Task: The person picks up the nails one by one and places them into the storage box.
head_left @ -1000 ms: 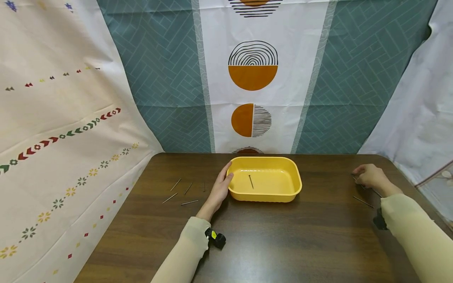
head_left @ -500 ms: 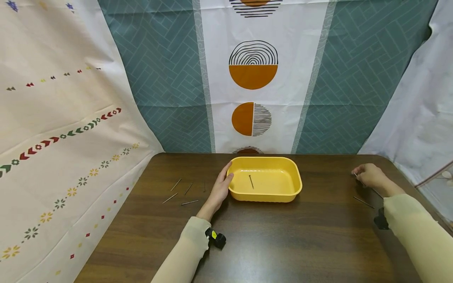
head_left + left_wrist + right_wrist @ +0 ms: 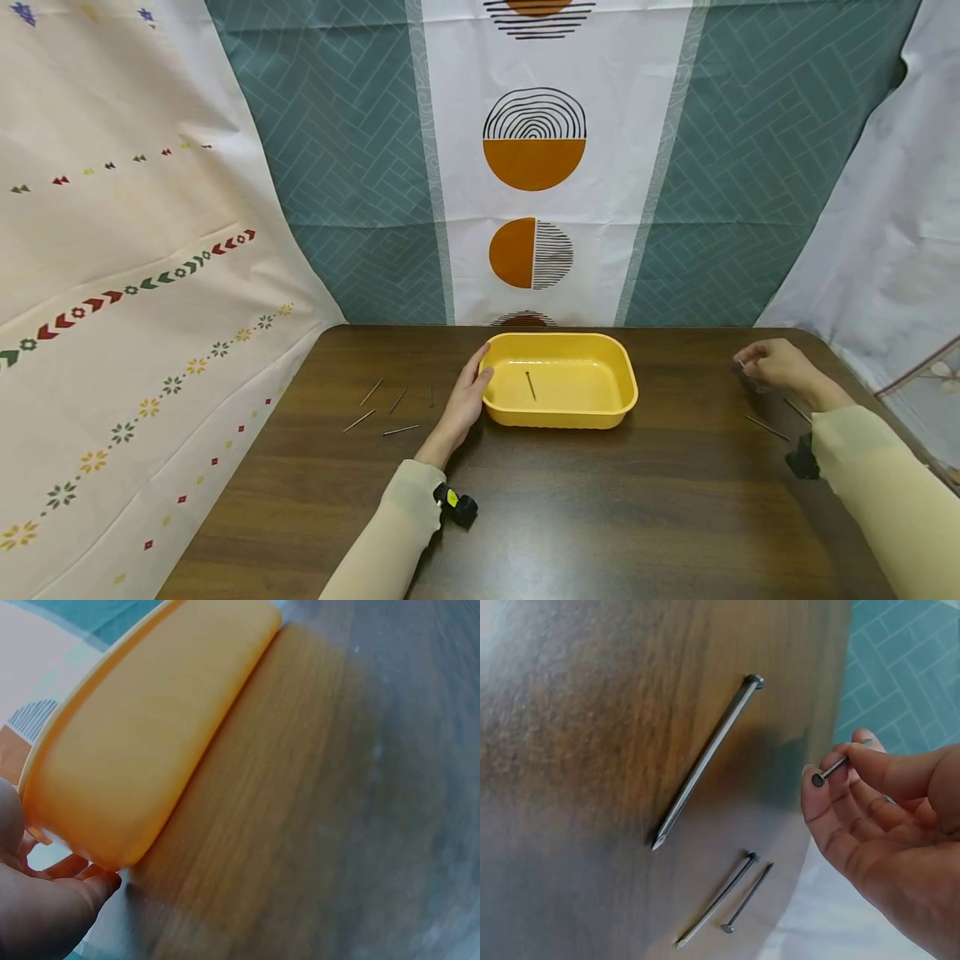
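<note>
Nail (image 3: 835, 768) is pinched in the right hand (image 3: 783, 367), left hand (image 3: 462, 406) gripping yellow tray (image 3: 558, 419).

Right hand (image 3: 891, 836) pinches a nail (image 3: 832, 770) — three other nails (image 3: 705, 764) lie on the tabletop (image 3: 577, 750).

held nail (image 3: 831, 771) partly behind thumb (image 3: 892, 772); both sleeves (image 3: 390, 533) cropped

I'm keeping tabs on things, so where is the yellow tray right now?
In the head view, the yellow tray sits mid-width near the far edge of the table, the left hand holding its left end.
</note>
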{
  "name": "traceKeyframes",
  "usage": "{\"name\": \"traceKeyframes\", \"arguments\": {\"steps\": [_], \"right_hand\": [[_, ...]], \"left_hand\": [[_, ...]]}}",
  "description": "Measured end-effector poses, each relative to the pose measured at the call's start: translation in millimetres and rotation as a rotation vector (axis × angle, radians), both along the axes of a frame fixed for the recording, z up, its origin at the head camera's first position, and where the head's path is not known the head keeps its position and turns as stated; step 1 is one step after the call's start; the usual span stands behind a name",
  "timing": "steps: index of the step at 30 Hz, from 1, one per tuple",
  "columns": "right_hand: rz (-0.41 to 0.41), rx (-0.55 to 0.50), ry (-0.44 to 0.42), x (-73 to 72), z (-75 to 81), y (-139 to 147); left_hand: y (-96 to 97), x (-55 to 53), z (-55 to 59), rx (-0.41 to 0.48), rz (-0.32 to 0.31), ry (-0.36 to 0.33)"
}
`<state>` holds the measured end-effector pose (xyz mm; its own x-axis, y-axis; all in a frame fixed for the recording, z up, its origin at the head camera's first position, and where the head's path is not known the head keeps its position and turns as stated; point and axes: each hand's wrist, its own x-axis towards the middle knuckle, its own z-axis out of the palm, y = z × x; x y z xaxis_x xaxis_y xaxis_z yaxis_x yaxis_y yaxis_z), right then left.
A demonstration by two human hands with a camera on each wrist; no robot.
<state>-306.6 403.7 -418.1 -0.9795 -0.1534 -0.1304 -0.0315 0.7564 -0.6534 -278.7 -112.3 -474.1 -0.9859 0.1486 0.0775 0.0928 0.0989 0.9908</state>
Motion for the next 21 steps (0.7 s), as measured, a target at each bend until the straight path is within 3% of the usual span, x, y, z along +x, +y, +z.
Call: {"name": "traceKeyframes", "arguments": {"steps": [8,21], "right_hand": [[0.006,-0.048,0.035,-4.3,4.5,-8.9],[0.003,-0.089,0.018,-3.3,33.5,-43.2]], "left_hand": [[0.6,-1.3,-0.3,0.003,0.009,-0.011],[0.1,-1.7,-1.8,-0.004,0.006,-0.003]]}}
